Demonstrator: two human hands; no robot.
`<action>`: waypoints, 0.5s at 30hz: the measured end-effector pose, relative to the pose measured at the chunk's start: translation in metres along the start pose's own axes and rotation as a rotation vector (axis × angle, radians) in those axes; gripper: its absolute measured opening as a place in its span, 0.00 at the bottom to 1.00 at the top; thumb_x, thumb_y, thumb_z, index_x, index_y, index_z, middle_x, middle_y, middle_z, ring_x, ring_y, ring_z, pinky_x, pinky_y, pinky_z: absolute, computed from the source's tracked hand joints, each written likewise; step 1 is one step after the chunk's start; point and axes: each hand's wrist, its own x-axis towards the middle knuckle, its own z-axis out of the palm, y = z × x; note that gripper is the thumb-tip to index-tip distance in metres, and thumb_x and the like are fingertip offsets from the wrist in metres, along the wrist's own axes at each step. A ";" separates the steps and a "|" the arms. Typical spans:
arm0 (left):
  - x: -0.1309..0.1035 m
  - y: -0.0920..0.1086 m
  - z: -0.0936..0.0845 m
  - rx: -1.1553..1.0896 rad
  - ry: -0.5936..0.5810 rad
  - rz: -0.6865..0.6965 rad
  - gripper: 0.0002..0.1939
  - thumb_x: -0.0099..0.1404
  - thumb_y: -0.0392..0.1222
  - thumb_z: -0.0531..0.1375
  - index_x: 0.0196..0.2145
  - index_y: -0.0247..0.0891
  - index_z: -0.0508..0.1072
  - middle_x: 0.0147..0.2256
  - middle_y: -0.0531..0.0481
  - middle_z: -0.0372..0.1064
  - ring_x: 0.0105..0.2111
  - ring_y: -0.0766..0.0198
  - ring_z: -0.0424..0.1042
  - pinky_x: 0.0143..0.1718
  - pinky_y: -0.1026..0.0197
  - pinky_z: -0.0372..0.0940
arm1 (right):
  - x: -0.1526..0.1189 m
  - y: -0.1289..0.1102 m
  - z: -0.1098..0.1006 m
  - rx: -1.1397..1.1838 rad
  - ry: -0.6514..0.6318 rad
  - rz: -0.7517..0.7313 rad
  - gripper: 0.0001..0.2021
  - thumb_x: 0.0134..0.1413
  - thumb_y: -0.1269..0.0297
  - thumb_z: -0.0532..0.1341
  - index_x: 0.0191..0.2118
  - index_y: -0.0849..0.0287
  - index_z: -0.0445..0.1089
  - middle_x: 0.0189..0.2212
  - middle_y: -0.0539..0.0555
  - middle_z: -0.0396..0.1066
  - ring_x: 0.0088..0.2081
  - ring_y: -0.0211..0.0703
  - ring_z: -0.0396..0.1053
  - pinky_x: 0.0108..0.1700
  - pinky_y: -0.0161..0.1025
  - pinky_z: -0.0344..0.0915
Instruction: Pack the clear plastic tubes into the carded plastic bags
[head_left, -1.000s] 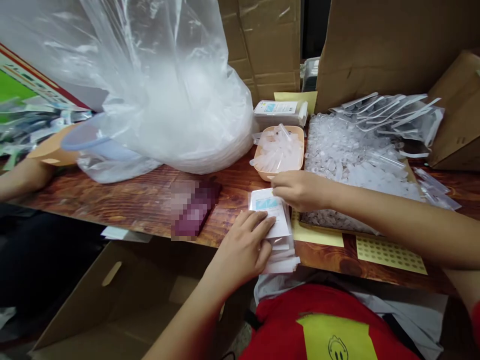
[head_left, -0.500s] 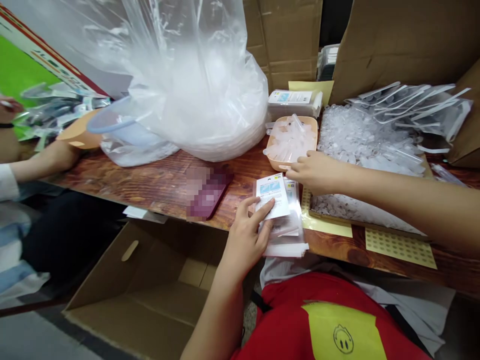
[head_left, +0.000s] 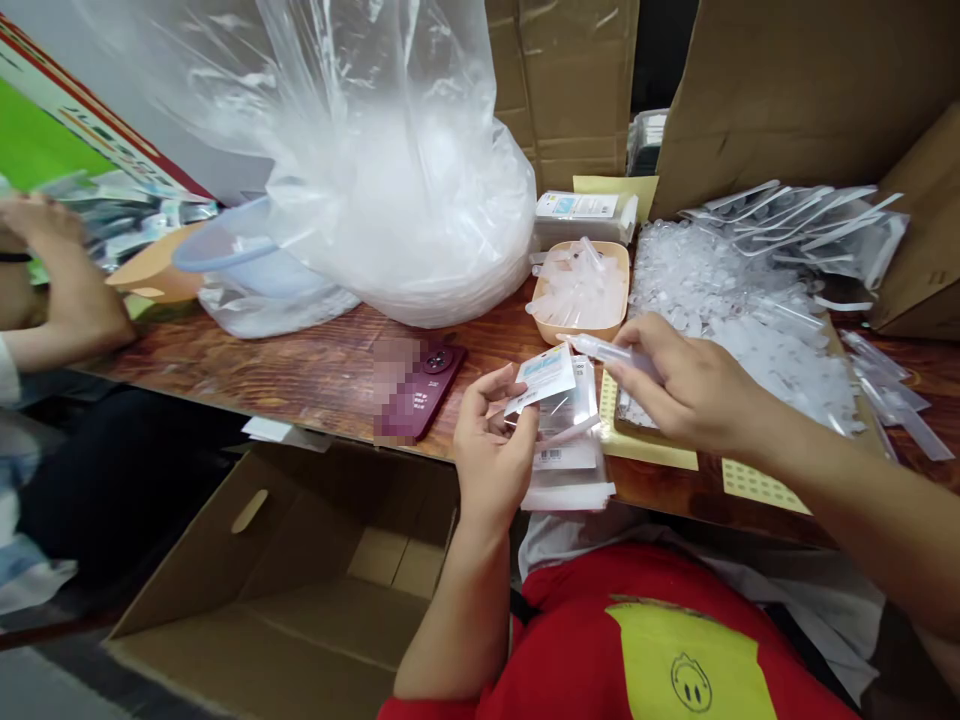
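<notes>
in front of the peach square plastic tub (head_left: 546, 326), clear flat plastic packets (head_left: 566, 481) lie stacked; above them the left hand (head_left: 491, 445) now pinches a raised white-and-blue paper card (head_left: 547, 374). nearer the tub, the right hand (head_left: 690, 388) now grips a translucent plastic tube (head_left: 611, 352), so both pick-ups seem done.

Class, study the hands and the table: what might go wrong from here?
The clear packets reach the front edge of the table, so might slide off. The purple phone, also near that edge, could be knocked down. The tube, pinched in the right hand, might slip free.
</notes>
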 end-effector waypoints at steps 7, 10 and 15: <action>-0.021 0.013 0.024 -0.159 -0.063 -0.006 0.26 0.63 0.38 0.64 0.56 0.41 0.61 0.43 0.45 0.77 0.24 0.72 0.70 0.22 0.70 0.61 | -0.034 -0.018 0.033 -0.059 0.302 -0.446 0.08 0.69 0.68 0.54 0.36 0.60 0.64 0.27 0.51 0.68 0.29 0.38 0.61 0.35 0.38 0.53; -0.029 0.014 0.032 -0.178 -0.051 0.001 0.27 0.64 0.36 0.62 0.58 0.41 0.58 0.42 0.46 0.77 0.32 0.67 0.77 0.28 0.68 0.67 | -0.024 -0.026 0.061 -0.202 0.357 -0.324 0.07 0.66 0.70 0.52 0.37 0.61 0.65 0.29 0.55 0.69 0.31 0.43 0.62 0.38 0.42 0.50; -0.020 0.011 0.031 -0.124 0.045 0.004 0.32 0.60 0.34 0.61 0.60 0.41 0.55 0.38 0.49 0.76 0.38 0.63 0.80 0.35 0.63 0.71 | -0.033 -0.013 0.049 0.036 0.450 -0.305 0.17 0.67 0.58 0.57 0.54 0.63 0.65 0.41 0.58 0.71 0.40 0.47 0.67 0.43 0.44 0.59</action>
